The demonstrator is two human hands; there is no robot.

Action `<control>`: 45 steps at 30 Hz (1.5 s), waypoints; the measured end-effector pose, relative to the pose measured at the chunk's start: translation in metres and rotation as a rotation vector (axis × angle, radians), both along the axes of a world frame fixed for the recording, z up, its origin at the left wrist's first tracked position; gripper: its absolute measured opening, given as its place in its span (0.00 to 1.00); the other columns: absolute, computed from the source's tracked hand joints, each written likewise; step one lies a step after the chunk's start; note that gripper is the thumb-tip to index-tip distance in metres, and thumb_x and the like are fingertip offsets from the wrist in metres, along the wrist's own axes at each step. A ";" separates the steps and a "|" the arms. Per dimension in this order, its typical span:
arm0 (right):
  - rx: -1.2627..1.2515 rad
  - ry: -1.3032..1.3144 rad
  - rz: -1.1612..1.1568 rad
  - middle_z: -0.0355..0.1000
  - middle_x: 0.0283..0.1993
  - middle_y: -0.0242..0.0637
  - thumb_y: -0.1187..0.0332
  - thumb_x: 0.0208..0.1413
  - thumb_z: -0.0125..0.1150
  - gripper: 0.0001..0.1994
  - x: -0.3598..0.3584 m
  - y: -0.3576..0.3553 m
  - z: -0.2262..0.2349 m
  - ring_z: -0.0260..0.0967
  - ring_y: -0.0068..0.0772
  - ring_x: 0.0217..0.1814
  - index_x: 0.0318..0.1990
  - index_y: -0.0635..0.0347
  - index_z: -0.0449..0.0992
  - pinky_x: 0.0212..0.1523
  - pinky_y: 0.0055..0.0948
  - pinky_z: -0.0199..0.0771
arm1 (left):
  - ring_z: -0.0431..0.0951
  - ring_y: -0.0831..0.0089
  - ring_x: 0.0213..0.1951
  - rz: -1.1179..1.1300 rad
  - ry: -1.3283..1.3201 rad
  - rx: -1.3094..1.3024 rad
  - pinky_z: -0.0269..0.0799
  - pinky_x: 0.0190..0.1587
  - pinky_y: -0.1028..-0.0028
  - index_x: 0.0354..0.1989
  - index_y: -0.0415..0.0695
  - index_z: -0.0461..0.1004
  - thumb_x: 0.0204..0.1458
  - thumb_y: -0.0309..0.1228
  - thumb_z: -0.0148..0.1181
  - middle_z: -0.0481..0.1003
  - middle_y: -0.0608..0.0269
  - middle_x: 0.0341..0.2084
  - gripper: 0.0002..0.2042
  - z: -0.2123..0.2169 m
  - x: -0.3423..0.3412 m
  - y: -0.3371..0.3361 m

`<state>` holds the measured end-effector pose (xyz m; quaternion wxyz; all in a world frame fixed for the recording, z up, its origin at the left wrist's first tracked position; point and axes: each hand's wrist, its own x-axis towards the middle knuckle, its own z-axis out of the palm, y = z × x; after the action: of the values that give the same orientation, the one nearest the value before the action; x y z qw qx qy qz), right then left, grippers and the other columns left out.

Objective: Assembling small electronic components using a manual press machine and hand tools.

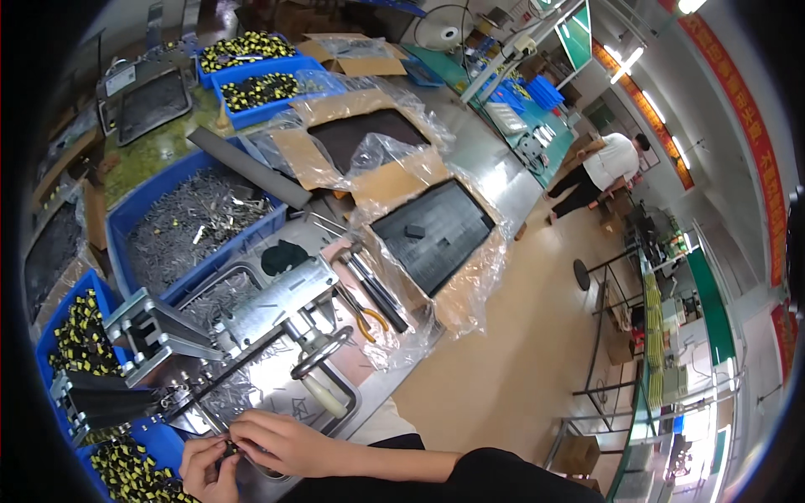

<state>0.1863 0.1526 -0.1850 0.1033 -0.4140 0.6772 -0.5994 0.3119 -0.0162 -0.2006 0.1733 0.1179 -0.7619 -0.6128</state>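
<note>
At the lower edge, my left hand (205,469) and my right hand (272,440) meet with their fingertips together. Both are closed in a pinch around something small and dark, mostly hidden by the fingers. Just beyond them stands a metal hand press (277,306) with a round handwheel (322,352) and a pale handle (324,396). Loose metal pins lie on the metal tray (356,390) under the press. Beside my left hand is a blue bin (172,440) of small yellow-and-black parts.
A large blue bin (126,251) holds many thin metal pins. Farther back stand blue bins (225,99) of yellow-and-black parts. Orange-handled pliers (366,325) lie right of the press, near an open carton (402,189) lined with plastic. A person (608,163) stands in the aisle.
</note>
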 end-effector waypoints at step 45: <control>0.058 -0.413 0.045 0.73 0.44 0.46 0.85 0.60 0.58 0.06 -0.003 0.015 0.002 0.78 0.30 0.44 0.44 0.75 0.71 0.47 0.28 0.84 | 0.85 0.65 0.44 -0.062 0.085 0.015 0.80 0.49 0.72 0.43 0.37 0.85 0.52 0.21 0.70 0.84 0.53 0.44 0.10 0.021 -0.019 0.012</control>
<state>0.1835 0.1680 -0.1826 0.2651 -0.2942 0.6492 -0.6494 0.2925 -0.0043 -0.1798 0.1855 0.0694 -0.7526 -0.6280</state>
